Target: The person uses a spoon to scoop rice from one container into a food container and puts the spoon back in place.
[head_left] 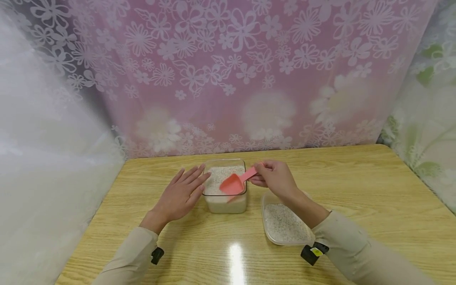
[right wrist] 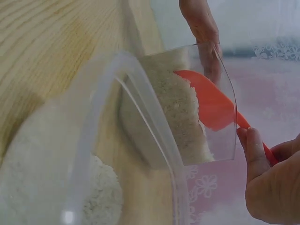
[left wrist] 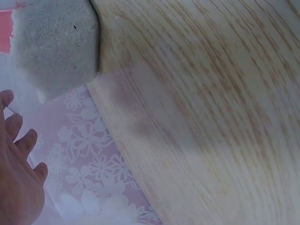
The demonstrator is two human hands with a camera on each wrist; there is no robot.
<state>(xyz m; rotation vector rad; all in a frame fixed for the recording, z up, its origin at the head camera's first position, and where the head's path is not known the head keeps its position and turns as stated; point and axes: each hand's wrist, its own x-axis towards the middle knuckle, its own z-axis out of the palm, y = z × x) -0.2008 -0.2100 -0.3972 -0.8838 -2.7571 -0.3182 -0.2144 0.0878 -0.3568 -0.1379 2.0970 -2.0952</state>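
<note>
A clear square container (head_left: 225, 200) filled with white rice stands mid-table. My left hand (head_left: 181, 194) lies flat against its left side, fingers straight, fingertips (right wrist: 199, 21) at the rim. My right hand (head_left: 274, 178) pinches the handle of a pink scoop (head_left: 235, 183), whose bowl hovers over the rice near the container's front right corner. The right wrist view shows the scoop (right wrist: 211, 101) above the rice, seen through the container wall (right wrist: 225, 136). A shallow clear tub (head_left: 285, 223) holding some rice sits under my right forearm. The left wrist view shows the rice container (left wrist: 54, 47) and my left hand (left wrist: 18, 164).
Everything rests on a wooden table (head_left: 356, 190) with bare surface to the right and in front. A pink floral curtain (head_left: 231, 71) hangs right behind the table's far edge, and pale curtains close in the left and right sides.
</note>
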